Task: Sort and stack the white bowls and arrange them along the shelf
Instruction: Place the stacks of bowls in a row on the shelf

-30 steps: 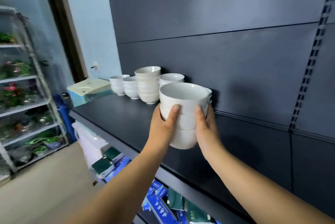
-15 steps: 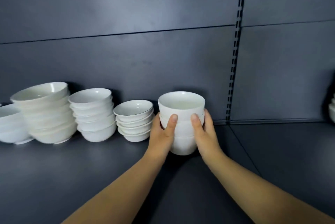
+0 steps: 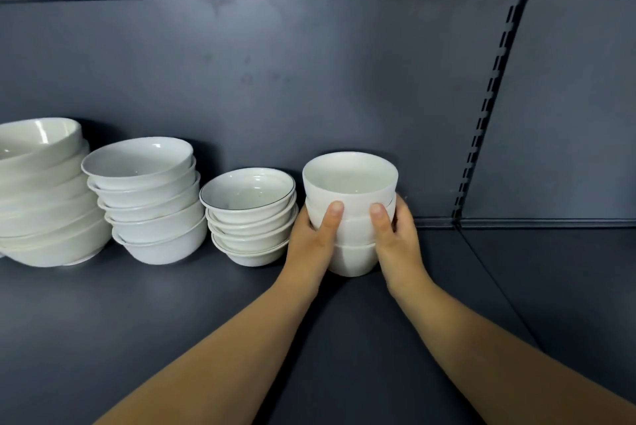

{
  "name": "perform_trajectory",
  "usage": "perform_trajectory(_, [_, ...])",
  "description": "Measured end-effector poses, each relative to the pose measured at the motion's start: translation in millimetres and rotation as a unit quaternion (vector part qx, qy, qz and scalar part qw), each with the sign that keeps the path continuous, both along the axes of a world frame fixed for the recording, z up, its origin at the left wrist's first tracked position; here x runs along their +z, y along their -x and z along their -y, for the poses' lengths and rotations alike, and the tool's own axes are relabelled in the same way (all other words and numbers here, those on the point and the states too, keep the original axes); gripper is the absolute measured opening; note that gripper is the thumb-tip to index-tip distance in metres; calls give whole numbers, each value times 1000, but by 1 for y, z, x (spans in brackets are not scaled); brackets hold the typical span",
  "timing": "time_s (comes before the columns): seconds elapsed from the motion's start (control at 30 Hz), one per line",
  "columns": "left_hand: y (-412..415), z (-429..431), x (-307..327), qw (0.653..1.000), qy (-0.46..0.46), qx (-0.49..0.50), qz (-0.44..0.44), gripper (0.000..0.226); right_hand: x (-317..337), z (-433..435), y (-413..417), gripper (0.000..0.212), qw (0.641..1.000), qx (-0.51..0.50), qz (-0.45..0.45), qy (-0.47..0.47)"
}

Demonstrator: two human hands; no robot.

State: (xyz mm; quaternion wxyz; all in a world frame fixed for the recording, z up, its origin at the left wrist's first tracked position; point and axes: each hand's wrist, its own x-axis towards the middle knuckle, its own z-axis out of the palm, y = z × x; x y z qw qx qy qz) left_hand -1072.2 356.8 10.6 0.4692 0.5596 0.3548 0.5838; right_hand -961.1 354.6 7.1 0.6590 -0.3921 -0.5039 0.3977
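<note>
White deep bowls, nested in a stack, are clasped between left hand and right hand, set far on the dark shelf just right of three stacks, apparently continuing the row.

Glossy white glazed ceramic bowls on a smooth, matt dark-grey metal shelf.

Left hand: was bare, thumbnail short.
Right hand: was bare, thumbnail short.
Forearms behind both hands: were bare.
</note>
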Motion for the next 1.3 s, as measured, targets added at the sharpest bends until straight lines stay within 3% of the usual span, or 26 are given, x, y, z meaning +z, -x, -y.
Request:
perform_trajectory(0.23, [-5, -10, -4, 999, 18, -3, 39, 103, -3, -16, -2, 64, 999, 30, 1, 13])
perform_trajectory(0.37, [-10, -12, -1, 998, 34, 14, 49, 108, -3, -22, -3, 79, 1000, 23, 10, 8])
perform_trajectory(0.6, [-19, -10, -2, 994, 63, 61, 58, 113, -3, -26, -4, 68, 999, 30, -7, 10])
perform_trajectory(0.87, [-27, 9, -5, 988, 80, 121, 48, 67, 0, -14, -7, 63, 998, 5, 44, 48])
perform_trajectory(0.93, [-25, 22, -7, 985, 107, 131, 19, 58, 1, -1, -11, 57, 994, -34, 90, 56])
perform_trajectory(1.03, [-21, 53, -4, 980, 128, 136, -74, 19, 1, 25, -18, 53, 982, -64, 165, 61])
perform_trajectory(1.17, [-13, 123, 2, 961, 89, 108, -239, 34, 9, 86, -36, 49, 959, -34, 281, 32])
perform_trajectory(1.3, [2, 197, -2, 934, -45, 114, -335, 25, 13, 178, -61, 40, 920, -69, 385, -17])
